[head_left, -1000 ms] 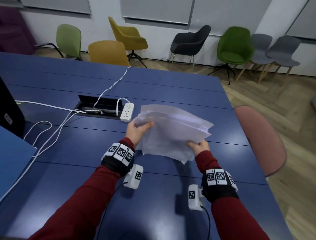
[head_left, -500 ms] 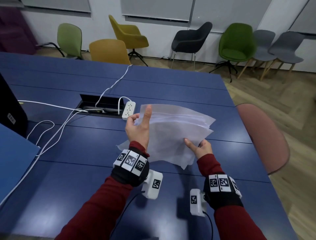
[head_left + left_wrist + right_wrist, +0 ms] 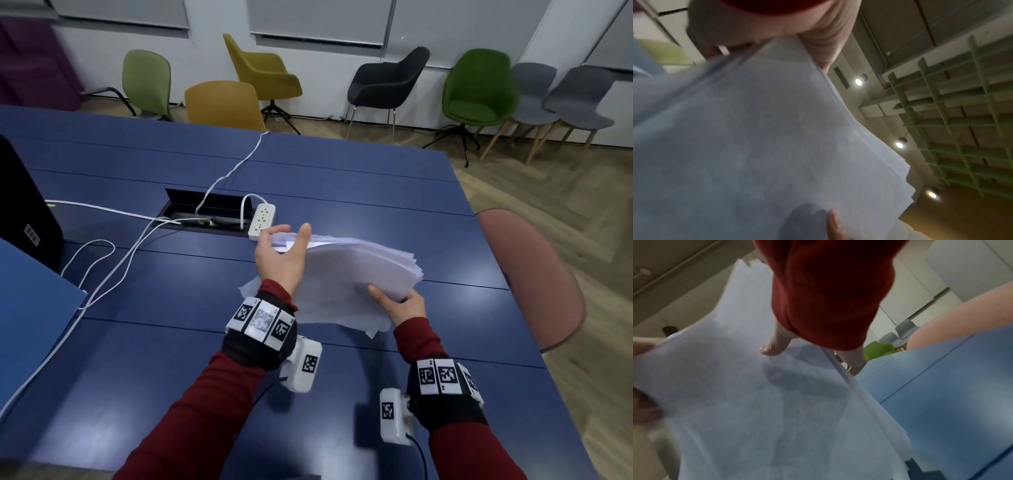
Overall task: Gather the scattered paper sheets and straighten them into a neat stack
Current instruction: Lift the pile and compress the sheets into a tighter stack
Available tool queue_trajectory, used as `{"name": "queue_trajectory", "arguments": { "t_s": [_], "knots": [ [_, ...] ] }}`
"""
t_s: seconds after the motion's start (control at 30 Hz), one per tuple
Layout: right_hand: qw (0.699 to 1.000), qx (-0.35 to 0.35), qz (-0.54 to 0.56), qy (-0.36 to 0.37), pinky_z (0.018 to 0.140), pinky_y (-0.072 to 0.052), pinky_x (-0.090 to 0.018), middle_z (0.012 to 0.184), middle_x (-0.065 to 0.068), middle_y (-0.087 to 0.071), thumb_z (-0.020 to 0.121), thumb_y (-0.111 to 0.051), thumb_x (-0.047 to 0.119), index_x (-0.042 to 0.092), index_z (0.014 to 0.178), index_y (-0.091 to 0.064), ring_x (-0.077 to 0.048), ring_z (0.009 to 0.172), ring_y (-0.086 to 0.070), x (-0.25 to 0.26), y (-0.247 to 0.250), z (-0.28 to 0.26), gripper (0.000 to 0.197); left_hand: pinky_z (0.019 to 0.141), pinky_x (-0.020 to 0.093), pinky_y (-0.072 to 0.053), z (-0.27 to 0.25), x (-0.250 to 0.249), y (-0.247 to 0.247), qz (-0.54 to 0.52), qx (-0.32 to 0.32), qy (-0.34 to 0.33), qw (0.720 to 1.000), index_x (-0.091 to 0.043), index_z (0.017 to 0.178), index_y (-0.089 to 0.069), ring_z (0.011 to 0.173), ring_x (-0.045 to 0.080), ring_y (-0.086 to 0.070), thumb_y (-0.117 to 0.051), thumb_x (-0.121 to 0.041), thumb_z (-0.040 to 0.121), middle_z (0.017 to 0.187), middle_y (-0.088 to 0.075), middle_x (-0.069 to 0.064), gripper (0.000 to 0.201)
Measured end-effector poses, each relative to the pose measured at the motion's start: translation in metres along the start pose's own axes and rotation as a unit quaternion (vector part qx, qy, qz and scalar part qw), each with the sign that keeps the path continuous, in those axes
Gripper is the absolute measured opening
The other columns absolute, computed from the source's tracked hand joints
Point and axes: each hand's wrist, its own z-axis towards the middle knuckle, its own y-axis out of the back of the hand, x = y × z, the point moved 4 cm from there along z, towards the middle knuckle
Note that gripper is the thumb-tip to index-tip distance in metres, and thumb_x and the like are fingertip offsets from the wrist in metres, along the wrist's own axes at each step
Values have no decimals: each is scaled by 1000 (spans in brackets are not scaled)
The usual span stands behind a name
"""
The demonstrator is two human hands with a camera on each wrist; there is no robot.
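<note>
A thick stack of white paper sheets hangs tilted above the blue table, with its edges still slightly fanned on the right. My left hand grips the stack's far-left corner, thumb along the top and fingers curled over the far edge. Pinching the near-right corner is my right hand, thumb on top and fingers beneath. The left wrist view shows the underside of the sheets. In the right wrist view the paper fills the frame, with the table to the right.
A white power strip and white cables lie by an open cable hatch just beyond the stack. A black object and a light blue panel sit at the left. A pink chair stands at the table's right edge.
My left hand slid from the stack's left edge up to its far-left corner. The sheets on the right side have drawn closer together. The right hand kept its pinch.
</note>
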Motion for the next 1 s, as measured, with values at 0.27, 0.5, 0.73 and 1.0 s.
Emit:
{"name": "queue_trajectory", "arguments": {
  "t_s": [0.27,0.5,0.73,1.0],
  "knots": [
    [1000,-10,23,12,52,-50,-7,54,16,-69,75,-72,0,13,76,-66,9,50,-63,6,9,9,14,72,10,-42,45,19,27,-16,141,31,989,-11,102,-62,93,13,-57,-37,-15,95,90,-64,-5,25],
    [1000,-4,5,16,60,-54,-10,74,6,-70,74,-75,7,16,75,-69,4,57,-65,5,8,15,11,97,39,-49,63,94,41,376,235,44,895,-30,81,-65,107,30,-63,-53,-5,68,98,-70,3,30],
    [999,11,-12,28,61,-55,-12,64,14,-73,70,-79,8,15,79,-71,-1,62,-69,8,14,21,13,98,38,-41,54,35,45,390,76,-135,908,-14,105,-68,102,35,-64,-56,-8,83,102,-73,14,26],
    [1000,4,-14,21,81,-55,-32,83,-2,-71,71,-79,12,15,79,-70,-20,79,-67,7,11,21,12,83,33,-51,60,-1,59,78,50,-102,990,-24,76,-62,80,21,-62,-55,-9,86,80,-66,-3,19]
  ]
}}
